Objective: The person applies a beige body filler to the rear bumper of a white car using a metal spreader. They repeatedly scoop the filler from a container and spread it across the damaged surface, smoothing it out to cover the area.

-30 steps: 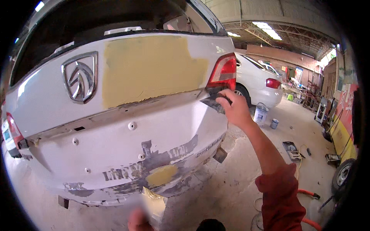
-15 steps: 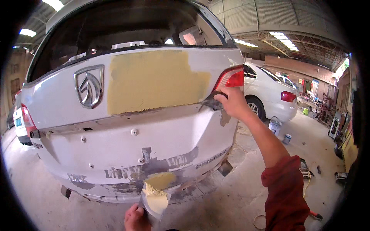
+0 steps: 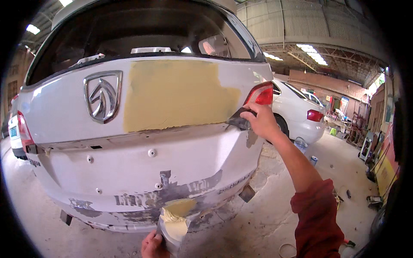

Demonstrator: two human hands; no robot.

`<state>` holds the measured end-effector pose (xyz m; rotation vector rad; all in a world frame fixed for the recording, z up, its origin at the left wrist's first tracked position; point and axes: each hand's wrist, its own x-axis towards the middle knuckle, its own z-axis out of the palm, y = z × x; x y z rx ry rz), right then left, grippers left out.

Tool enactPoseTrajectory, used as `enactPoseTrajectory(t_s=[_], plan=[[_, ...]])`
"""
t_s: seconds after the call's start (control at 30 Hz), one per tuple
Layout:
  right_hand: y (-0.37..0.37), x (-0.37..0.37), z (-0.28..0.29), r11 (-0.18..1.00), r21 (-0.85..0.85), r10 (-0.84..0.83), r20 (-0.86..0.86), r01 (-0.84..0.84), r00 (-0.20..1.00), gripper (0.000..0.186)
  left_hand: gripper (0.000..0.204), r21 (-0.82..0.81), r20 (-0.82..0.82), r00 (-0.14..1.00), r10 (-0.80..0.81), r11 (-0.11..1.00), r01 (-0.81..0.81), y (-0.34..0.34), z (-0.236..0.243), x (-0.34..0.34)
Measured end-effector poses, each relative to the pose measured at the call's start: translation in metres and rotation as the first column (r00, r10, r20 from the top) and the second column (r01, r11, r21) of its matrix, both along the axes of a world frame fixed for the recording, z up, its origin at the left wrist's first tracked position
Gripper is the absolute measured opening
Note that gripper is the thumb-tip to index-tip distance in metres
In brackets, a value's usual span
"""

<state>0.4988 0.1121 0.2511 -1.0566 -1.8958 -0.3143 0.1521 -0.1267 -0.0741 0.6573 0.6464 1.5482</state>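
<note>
Currently, the right hand [image 3: 260, 121] is closed in a pinch on a dark spreader [image 3: 237, 121], fingers narrow around its upper part. The blade sits at the lower right end of the large putty patch [image 3: 180, 94], just below the right tail light [image 3: 264, 93]. Whether its edge presses on the panel cannot be told from this view.

The left hand [image 3: 153, 245] is closed on the near side of a flat plate [image 3: 178, 241], held low in front of the tailgate [image 3: 202, 144]. The plate carries a heap of soft putty [image 3: 174, 220] near its upper edge.

The large patch covers the upper panel between the badge [image 3: 102, 96] and the tail light. Its lower border looks ragged along the crease. A smaller patch [image 3: 184, 205] shows lower down, partly behind the plate.

The step in hand appears to be working the patch's lower right corner. For a good result, hold the blade at a shallow, constant angle and apply even pressure across its full width. Draw each stroke in one direction, thinning the putty toward the border so that no ridge forms. Avoid smearing the tail light. Keep the plate level and close, so that the heap does not slide off.
</note>
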Motion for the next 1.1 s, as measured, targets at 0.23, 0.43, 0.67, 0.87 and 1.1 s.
enactPoseTrajectory(t_s=[0.23,0.43,0.67,0.87,1.1], plan=[[-0.011,-0.025,0.0,1.0,0.016,0.011,0.0,-0.011,1.0,0.031,0.066,0.043,0.05,0.999,0.0,0.999,-0.003,-0.009,0.025,0.002],[-0.013,-0.049,-0.006,0.993,0.086,0.083,0.018,-0.084,0.996,0.027,0.061,0.087,0.009,1.0,0.0,0.996,-0.001,-0.014,0.03,-0.004],[-0.033,-0.081,-0.008,0.993,0.052,0.102,-0.013,-0.101,0.995,0.025,0.058,0.031,-0.001,1.0,0.0,1.0,0.0,-0.01,0.033,-0.006],[-0.034,-0.107,-0.014,0.987,0.09,0.131,0.003,-0.13,0.991,0.024,0.057,0.06,0.074,0.997,0.001,0.998,-0.006,-0.005,0.035,-0.005],[-0.051,-0.144,-0.014,0.988,0.044,0.146,-0.018,-0.145,0.989,0.024,0.061,0.111,0.123,0.992,-0.002,0.994,-0.011,-0.004,0.046,-0.007]])
